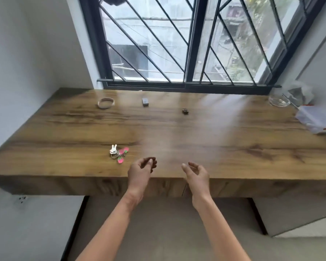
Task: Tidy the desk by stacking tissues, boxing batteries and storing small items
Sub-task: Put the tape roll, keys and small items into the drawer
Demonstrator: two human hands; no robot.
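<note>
A wooden desk point(233, 151) stands under a window. A bunch of keys with pink charms point(118, 153) lies near the front edge, just left of my left hand point(141, 171). My left hand hovers over the front edge with loosely curled fingers and holds nothing that I can make out. My right hand point(196, 174) hovers beside it, fingers relaxed and empty. Farther back lie a beige ring-shaped band point(105, 103), a small grey block point(145, 101) and a small dark object point(185, 111).
At the far right end sit a clear glass dish point(279, 102), crumpled clear plastic point(299, 93) and a white plastic bag with red trim point(316, 119). Walls close both ends of the desk. A barred window point(177, 44) runs along the back.
</note>
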